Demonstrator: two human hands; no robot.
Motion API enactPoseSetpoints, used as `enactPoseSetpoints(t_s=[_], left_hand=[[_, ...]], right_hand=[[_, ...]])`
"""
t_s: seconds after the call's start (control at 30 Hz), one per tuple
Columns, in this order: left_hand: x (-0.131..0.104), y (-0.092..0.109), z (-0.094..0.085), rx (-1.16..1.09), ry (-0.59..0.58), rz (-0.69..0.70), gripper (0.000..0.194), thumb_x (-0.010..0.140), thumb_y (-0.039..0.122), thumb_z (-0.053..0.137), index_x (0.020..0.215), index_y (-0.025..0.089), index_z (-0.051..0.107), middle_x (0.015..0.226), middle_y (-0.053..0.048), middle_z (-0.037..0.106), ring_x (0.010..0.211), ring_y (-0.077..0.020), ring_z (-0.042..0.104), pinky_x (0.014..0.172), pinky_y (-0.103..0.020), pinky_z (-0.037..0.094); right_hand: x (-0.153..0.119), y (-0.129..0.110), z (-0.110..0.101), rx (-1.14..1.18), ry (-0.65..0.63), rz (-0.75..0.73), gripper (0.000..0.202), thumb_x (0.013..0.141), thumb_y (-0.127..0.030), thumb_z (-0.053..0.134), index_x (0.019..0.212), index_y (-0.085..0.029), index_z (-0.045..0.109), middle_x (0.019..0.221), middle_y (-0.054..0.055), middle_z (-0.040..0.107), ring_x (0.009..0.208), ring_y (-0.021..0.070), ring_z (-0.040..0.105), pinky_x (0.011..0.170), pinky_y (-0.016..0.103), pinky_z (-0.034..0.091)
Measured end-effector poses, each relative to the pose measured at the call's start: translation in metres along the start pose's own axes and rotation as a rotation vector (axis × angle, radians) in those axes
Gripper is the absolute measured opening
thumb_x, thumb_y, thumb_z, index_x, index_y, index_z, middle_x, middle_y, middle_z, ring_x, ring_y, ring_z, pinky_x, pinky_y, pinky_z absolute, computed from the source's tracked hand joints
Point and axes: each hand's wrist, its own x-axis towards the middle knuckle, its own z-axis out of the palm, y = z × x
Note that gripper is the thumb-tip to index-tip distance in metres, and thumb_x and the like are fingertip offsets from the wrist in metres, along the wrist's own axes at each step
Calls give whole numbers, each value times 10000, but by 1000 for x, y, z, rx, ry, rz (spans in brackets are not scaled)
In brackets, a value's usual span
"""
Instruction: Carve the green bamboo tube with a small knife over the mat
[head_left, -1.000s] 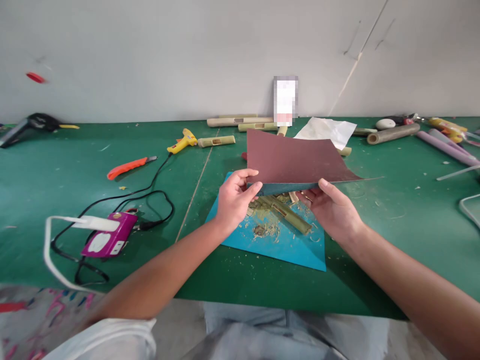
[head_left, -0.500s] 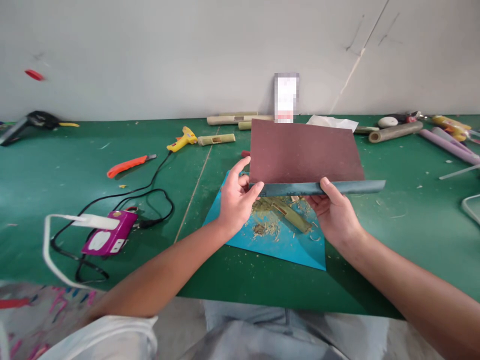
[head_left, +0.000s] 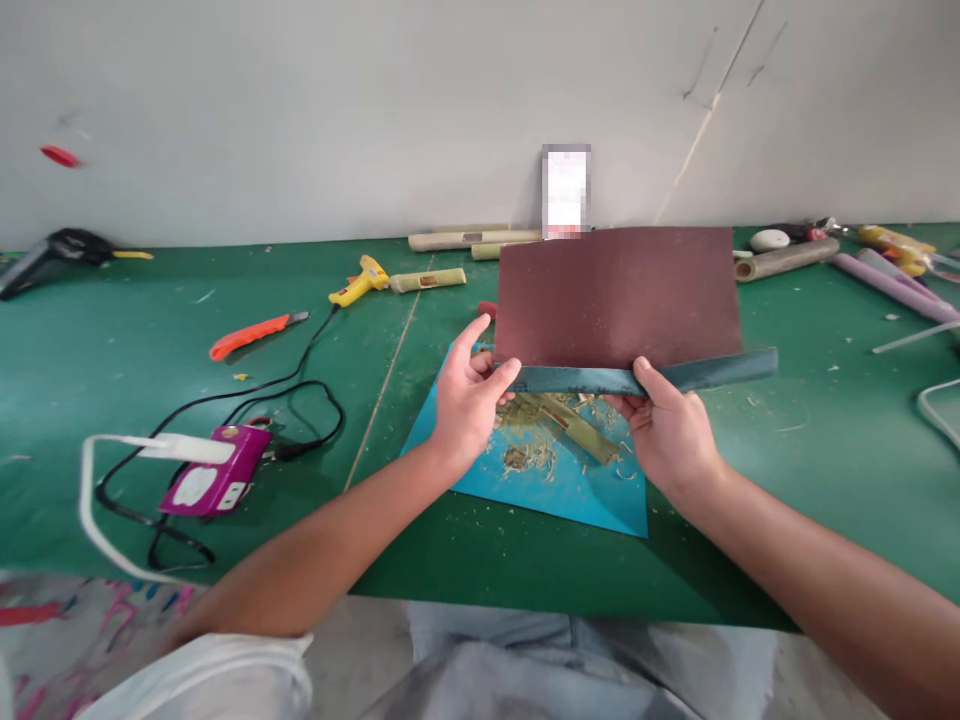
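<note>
Paper [head_left: 619, 300] is pinched in the grip of left hand [head_left: 466, 400] at eight o'clock and right hand [head_left: 675, 435] at five, with bamboo [head_left: 581, 432] at six.

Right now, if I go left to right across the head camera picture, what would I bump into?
Black tool, purple box, yellow glue gun, left hand, right hand, brown tube, purple tube.

Your sheet [head_left: 619, 298] is plain maroon, its folded strip [head_left: 555, 381] blue-grey with dark print. You have a green worktop [head_left: 292, 540], a bright blue mat [head_left: 592, 505], a yellow glue gun [head_left: 361, 284], an orange-handled cutter [head_left: 251, 337], a magenta adapter [head_left: 217, 472] with white patches, and pale yellow-green bamboo [head_left: 581, 430].
</note>
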Motion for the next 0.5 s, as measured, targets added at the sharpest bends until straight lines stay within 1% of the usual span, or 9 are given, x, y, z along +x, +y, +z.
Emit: enactPoseSetpoints(t_s=[0.1,0.17,0.23,0.27,0.33,0.4,0.43,0.5], left_hand=[[0,4,1,-69,-68,-78,808,749,484,796,1433,220,456,774,26,631,516,-59,503,462,-188,413],[-2,8,2,-101,-142,-101,812,743,528,792,1409,186,477,711,29,608,500,-71,514,447,-202,407],[-6,11,3,-127,-199,-117,797,724,534,806,1364,171,501,672,25,615,518,-95,551,454,-211,425],[-8,12,3,-131,-222,-128,740,712,527,815,1299,168,543,676,13,634,532,-104,569,460,-214,436],[-10,12,4,-107,-275,-166,544,695,508,826,1069,163,635,721,-26,682,549,-112,589,469,-225,456],[-11,11,6,-67,-319,-202,407,687,494,826,840,156,660,738,-55,701,545,-112,584,475,-242,464],[-12,10,7,-51,-334,-214,381,689,490,822,774,153,666,720,-61,699,540,-113,578,480,-249,466],[-13,8,9,-43,-340,-222,358,704,487,811,720,151,686,672,-60,684,530,-112,562,486,-256,461]], right_hand=[[0,0,-1,-5,24,-31,302,678,-332,864,908,-210,711,896,-2,739,797,180,709,699,356,632],[3,0,-3,-8,53,-44,295,676,-321,864,901,-210,708,902,-3,742,809,177,710,709,344,631],[6,0,-5,-10,79,-55,291,671,-320,868,881,-213,698,896,-7,741,813,174,712,727,339,633],[7,1,-5,-12,88,-62,292,667,-320,871,873,-214,692,893,-8,739,813,173,714,731,337,635],[9,1,-6,-18,102,-78,300,663,-320,874,871,-216,684,887,-10,737,809,173,716,729,336,637],[8,2,-5,-20,110,-89,303,663,-315,873,878,-217,682,880,-9,735,806,173,716,731,337,637],[7,2,-5,-17,109,-92,302,662,-310,871,881,-218,683,880,-9,734,808,173,715,734,338,636],[4,3,-3,-10,96,-90,296,663,-307,866,879,-220,684,879,-10,732,809,174,711,740,343,633]])
